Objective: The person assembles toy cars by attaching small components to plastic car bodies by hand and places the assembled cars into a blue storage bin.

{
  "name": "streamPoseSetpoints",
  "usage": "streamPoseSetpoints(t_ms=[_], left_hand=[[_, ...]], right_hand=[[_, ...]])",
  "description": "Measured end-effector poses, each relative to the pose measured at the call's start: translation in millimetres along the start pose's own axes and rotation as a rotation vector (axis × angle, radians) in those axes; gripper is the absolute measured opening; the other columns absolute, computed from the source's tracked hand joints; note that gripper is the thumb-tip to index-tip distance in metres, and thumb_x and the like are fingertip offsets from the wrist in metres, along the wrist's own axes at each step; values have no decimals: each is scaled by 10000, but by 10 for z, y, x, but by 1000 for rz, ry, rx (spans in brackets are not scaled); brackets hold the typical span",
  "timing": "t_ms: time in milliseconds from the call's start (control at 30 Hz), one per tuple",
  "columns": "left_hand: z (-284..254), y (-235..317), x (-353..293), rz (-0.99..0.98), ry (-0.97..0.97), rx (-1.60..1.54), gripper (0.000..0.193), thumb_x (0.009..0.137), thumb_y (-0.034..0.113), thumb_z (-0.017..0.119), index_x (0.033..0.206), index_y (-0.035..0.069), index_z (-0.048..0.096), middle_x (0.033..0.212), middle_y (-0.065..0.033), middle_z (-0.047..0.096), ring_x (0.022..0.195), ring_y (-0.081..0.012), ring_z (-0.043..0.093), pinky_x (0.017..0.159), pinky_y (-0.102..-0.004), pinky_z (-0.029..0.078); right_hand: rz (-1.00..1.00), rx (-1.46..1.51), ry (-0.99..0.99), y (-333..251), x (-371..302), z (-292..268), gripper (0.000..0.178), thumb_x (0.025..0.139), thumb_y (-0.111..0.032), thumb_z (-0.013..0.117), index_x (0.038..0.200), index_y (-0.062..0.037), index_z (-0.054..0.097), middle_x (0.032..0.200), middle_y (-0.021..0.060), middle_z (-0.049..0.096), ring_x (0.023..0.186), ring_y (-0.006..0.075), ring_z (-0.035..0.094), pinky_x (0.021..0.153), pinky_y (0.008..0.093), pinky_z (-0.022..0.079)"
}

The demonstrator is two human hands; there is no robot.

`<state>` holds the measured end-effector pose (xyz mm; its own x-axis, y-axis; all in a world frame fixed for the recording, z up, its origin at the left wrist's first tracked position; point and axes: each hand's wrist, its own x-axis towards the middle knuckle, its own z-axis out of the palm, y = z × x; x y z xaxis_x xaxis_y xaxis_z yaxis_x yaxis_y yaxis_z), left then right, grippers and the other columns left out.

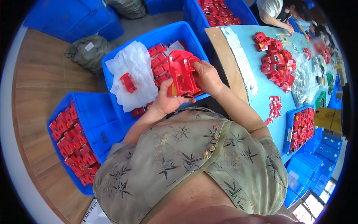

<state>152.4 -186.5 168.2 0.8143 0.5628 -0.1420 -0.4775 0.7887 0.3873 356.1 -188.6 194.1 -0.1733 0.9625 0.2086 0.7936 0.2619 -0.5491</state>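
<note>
A red plastic toy car body shell, its hollow inside turned up toward me, is held between both hands over a blue crate. My left hand grips its lower left side, thumb on the yellow-marked edge. My right hand holds the right side, fingers curled round the rim. Below the held shell, more red car shells lie in the crate with white paper sheets beside them. A single small red shell rests on the paper.
On my right, a blue-topped table carries a heap of red shells, clear plastic bags and a filled tray. Another crate of red parts stands at lower left. A co-worker sits at the table's far end.
</note>
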Motion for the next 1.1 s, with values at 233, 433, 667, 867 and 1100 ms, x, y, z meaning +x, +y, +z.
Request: streamPoseSetpoints(t_ms=[233, 433, 667, 867, 1100], left_hand=[[228, 24, 121, -133, -5, 162, 564, 945, 478, 492, 1366, 103, 503, 1312, -83, 597, 1209, -256, 560, 986, -501, 455], [391, -251, 330, -79, -51, 92, 540, 942, 410, 530, 1347, 53, 505, 1297, -76, 605, 1232, -227, 541, 1088, -431, 383], [649, -423, 533, -154, -61, 130, 722, 902, 536, 528, 1480, 138, 359, 1461, -84, 461, 1336, -308, 440, 1121, -570, 313], [740, -633, 728, -263, -117, 214, 700, 908, 545, 520, 1474, 160, 369, 1458, -55, 464, 1335, -286, 443, 1108, -568, 324], [858, -1031, 1061, -478, -56, 325, 685, 912, 566, 509, 1455, 165, 393, 1429, -60, 486, 1302, -272, 468, 1067, -556, 367]], right_hand=[[-101, 196, 253, 160, -113, -49, 849, 672, -56, 783, 1426, -71, 394, 1250, 221, 504, 1118, 374, 540, 999, 431, 452], [67, 82, 408, 141, -381, -295, 743, 680, -114, 793, 1345, -91, 462, 1090, 178, 562, 1052, 371, 547, 937, 456, 459], [72, 78, 539, 297, -654, -448, 829, 742, -190, 780, 1457, -76, 377, 1121, 200, 557, 1054, 397, 547, 952, 456, 445], [231, -14, 617, 408, -1042, -516, 769, 760, -217, 757, 1431, -71, 409, 1112, 202, 569, 1020, 391, 551, 890, 451, 455], [487, 24, 698, 789, -1561, -380, 660, 757, -214, 759, 1339, -64, 486, 1050, 174, 593, 985, 378, 570, 866, 443, 467]])
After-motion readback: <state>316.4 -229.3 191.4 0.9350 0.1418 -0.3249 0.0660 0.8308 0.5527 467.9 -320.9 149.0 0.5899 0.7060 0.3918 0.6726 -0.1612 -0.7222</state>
